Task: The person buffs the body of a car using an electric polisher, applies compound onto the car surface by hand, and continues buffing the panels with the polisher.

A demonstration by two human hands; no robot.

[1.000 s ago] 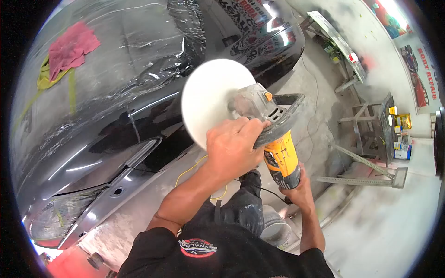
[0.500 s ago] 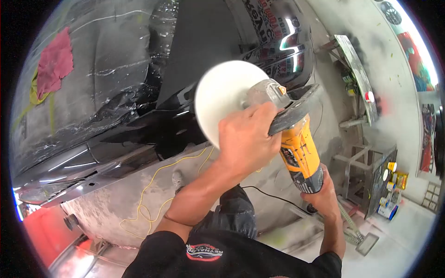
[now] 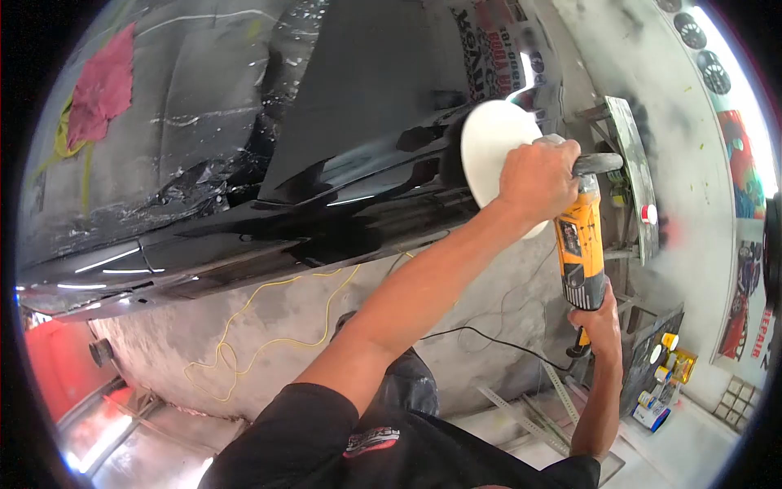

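A yellow-and-black polisher (image 3: 580,232) is held in both hands at the right side of the car. My left hand (image 3: 538,181) wraps over its head, just below the D-shaped handle. Its fingers are partly hidden from above. My right hand (image 3: 603,322) grips the dark rear end of the tool, from which a black cord (image 3: 497,339) runs. The round white pad (image 3: 487,145) stands tilted, nearly edge-on, against the curved corner of the glossy black car panel (image 3: 383,191). The pad's lower part is covered by my left hand and forearm.
Plastic sheeting (image 3: 204,90) and a pink cloth (image 3: 103,85) cover the car at left. A yellow cord (image 3: 244,359) lies looped on the concrete floor. At right stand a narrow bench (image 3: 631,155) and a stand with several cans (image 3: 652,411).
Both hands have carried the polisher to the right along the car towards its corner. The pad has turned from facing up to nearly edge-on, and my left arm has stretched out.
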